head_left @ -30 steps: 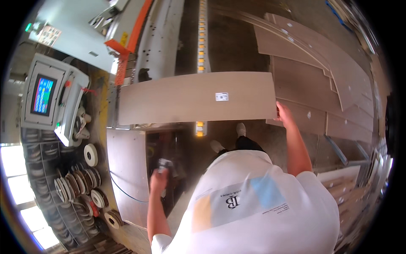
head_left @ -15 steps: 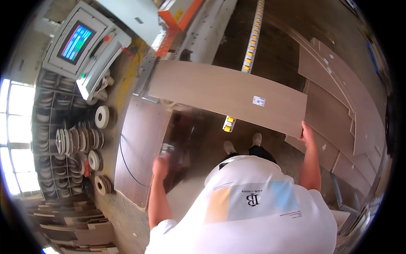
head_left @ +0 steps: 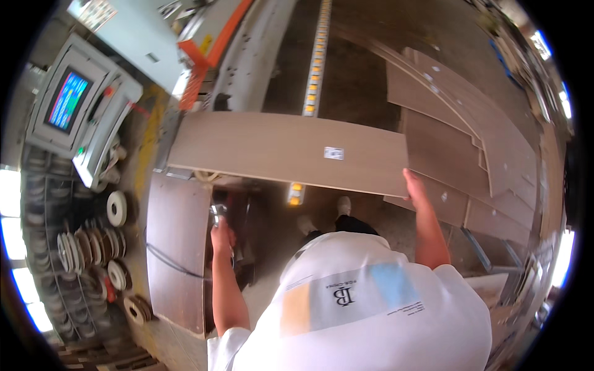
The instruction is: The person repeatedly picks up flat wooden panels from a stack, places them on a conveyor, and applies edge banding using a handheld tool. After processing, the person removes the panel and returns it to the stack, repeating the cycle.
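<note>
Left hand (head_left: 223, 236) has come up nearer the brown board (head_left: 266, 148) than half a second ago, fist closed round a metal tool (head_left: 216, 211). Right hand (head_left: 418, 188) same place, fingers closed on the board's right end. From here, board spans the roller strip (head_left: 314, 80), ahead of the left hand, not touching it.

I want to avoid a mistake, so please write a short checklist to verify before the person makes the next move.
1. Right hand at the board's right end: ok.
2. Right-hand grip firm: cannot tell, fingers partly hidden.
3. Left hand holding the metal tool: ok.
4. Label facing up: ok.
5. Board's left end well supported: cannot tell, its underside is hidden.
6. Screen lit: ok.
</note>
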`<state>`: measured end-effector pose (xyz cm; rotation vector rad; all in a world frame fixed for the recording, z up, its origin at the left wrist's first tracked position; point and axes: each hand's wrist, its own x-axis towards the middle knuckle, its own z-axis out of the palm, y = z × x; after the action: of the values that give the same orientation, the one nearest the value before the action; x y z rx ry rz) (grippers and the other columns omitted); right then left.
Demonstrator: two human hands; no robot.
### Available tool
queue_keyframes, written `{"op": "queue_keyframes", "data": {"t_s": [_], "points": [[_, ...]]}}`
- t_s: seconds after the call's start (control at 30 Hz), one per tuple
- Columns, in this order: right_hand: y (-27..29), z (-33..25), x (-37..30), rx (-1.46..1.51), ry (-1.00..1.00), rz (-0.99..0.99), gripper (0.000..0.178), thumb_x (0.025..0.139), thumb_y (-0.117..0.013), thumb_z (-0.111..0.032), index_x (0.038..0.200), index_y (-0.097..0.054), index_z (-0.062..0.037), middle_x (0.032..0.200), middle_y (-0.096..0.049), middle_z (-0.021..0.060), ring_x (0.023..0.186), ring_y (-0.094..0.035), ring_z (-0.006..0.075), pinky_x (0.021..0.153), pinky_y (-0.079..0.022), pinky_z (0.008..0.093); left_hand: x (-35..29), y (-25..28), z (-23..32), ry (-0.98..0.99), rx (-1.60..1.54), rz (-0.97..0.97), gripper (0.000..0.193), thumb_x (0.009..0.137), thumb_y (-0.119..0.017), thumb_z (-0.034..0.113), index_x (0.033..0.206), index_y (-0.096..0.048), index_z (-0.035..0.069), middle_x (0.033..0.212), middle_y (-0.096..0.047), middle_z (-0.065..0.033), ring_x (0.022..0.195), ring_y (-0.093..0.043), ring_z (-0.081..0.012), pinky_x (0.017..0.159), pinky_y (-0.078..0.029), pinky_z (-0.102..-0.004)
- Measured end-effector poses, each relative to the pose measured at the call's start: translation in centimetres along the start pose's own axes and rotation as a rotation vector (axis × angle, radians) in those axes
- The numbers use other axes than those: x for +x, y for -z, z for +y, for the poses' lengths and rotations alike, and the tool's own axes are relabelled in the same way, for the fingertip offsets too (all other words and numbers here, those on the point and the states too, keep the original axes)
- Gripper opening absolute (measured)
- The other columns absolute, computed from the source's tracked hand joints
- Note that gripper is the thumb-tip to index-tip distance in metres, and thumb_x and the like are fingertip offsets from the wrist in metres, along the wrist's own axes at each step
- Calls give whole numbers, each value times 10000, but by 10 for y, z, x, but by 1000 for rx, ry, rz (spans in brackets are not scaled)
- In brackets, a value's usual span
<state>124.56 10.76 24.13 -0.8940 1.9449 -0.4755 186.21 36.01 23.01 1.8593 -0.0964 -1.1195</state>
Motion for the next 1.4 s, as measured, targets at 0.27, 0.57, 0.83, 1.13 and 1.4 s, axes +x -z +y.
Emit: {"op": "queue_keyframes", "data": {"t_s": [0.27,0.57,0.83,1.13,1.4], "points": [[4,5,-13,67,-53,-104,576,993,-529,-628,1339,-654,-184,1079,-698,6,875,-644,161,616,-529,381,-89,-106,-5,-193,1248,-743,650,917,-655,580,1352,-655,97,1294,-682,-217,1231,-635,-380,1036,-494,-438],[-16,38,-4,102,-82,-152,587,997,-531,-637,1164,-701,-100,936,-702,33,750,-653,167,587,-543,365,-65,-73,-29,-294,763,-362,479,947,-723,389,1252,-660,26,937,-747,-151,847,-727,-260,773,-567,-371],[-31,33,-22,102,-73,-278,548,979,-616,-562,1151,-694,-47,951,-702,75,747,-680,204,554,-555,369,-10,-114,41,-124,-337,-91,314,1012,-644,191,1311,-619,100,770,-529,59,622,-505,-56,526,-470,-245],[-43,0,3,-88,59,-274,612,799,-865,-379,1187,-679,57,1063,-726,118,934,-697,190,652,-561,372,14,-168,64,-146,-457,-93,448,1048,-604,156,1486,-529,100,949,-559,21,894,-575,-103,844,-569,-368],[-39,-85,43,-166,-5,-230,587,812,-850,-416,1176,-679,11,1086,-721,118,966,-702,224,692,-594,384,56,-218,116,-163,-417,-121,470,1030,-607,170,1490,-535,111,998,-566,12,919,-584,-110,843,-570,-341]]}}
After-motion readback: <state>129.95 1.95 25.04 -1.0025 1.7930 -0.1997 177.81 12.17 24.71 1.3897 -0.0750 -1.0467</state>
